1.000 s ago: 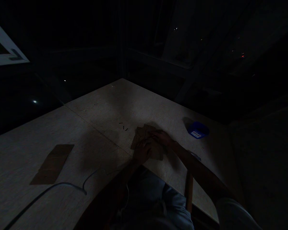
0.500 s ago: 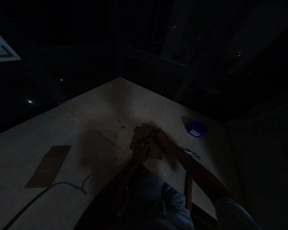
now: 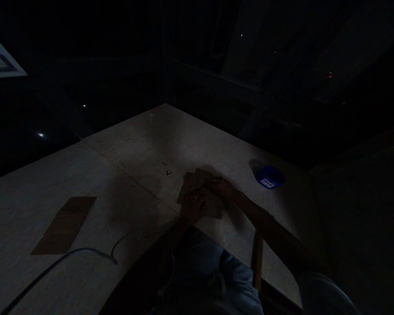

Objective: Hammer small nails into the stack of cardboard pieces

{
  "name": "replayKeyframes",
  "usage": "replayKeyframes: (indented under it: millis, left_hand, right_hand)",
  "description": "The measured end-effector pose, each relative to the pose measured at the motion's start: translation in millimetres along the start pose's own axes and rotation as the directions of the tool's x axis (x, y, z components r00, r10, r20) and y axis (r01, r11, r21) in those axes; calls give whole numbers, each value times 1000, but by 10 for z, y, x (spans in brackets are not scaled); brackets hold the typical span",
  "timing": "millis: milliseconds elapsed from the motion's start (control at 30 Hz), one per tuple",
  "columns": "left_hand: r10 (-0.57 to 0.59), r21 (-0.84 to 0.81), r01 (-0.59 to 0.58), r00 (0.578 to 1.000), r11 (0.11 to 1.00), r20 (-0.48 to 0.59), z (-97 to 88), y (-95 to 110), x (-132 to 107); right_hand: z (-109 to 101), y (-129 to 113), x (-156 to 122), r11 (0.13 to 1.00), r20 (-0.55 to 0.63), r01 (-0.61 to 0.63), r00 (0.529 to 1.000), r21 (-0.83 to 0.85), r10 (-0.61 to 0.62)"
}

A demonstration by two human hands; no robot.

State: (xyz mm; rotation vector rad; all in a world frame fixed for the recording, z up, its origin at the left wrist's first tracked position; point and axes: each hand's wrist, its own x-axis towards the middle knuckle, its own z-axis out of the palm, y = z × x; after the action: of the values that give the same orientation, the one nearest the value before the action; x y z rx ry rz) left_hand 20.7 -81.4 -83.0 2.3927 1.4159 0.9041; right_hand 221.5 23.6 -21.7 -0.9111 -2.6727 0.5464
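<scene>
A creased piece of brown cardboard point(image 3: 191, 181) lies near the front edge of the table, under both hands. My left hand point(image 3: 193, 208) is closed at its near left part, with the fingers curled. Across its right side reaches my right hand point(image 3: 222, 189), fingers bent over the cardboard and pointing toward the left hand. The fingertips of the two hands almost meet. Dim light hides whether any small thing is between them. Beyond the cardboard lie several small dark nail-like pieces point(image 3: 168, 173).
A flat cardboard strip point(image 3: 65, 223) lies at left, beside a grey cable point(image 3: 85, 250). To the right stands a blue plastic container point(image 3: 270, 177) with a white label. The pale table point(image 3: 134, 131) narrows to a far corner; dark surroundings lie beyond it.
The right hand has settled slightly lower and flatter over the cardboard. The left hand's fingers have shifted a little. A pale strip beside the right forearm is now mostly covered by it.
</scene>
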Motion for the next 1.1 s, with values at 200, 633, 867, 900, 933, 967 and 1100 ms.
replayKeyframes:
  millis: [200, 633, 867, 900, 933, 967, 1100]
  left_hand:
    - [27, 22, -26, 999, 999, -30, 37, -21, -12]
    - [-6, 56, 8, 999, 998, -35, 80, -32, -49]
    - [-28, 84, 26, 1000, 996, 15, 186, -58, -64]
    - [-27, 86, 26, 1000, 996, 15, 181, -55, -62]
    - [-27, 87, 26, 1000, 996, 9, 174, -52, -62]
    - [-26, 86, 26, 1000, 996, -3, 166, -48, -62]
    - [-11, 50, 13, 999, 999, -48, 128, -24, -62]
  right_hand:
    - [-17, 93, 46, 991, -145, -80, 985, 105, 94]
    - [484, -174, 1307, 900, -101, -339, 920, 274, 378]
    - [819, -365, 1783, 894, 26, -386, 920, 227, 391]
    - [820, -363, 1786, 894, 23, -390, 918, 223, 395]
    - [805, -352, 1780, 893, 13, -393, 917, 219, 400]
    - [771, -333, 1765, 893, -6, -395, 914, 217, 406]
    - [482, -192, 1592, 896, -118, -390, 900, 214, 420]
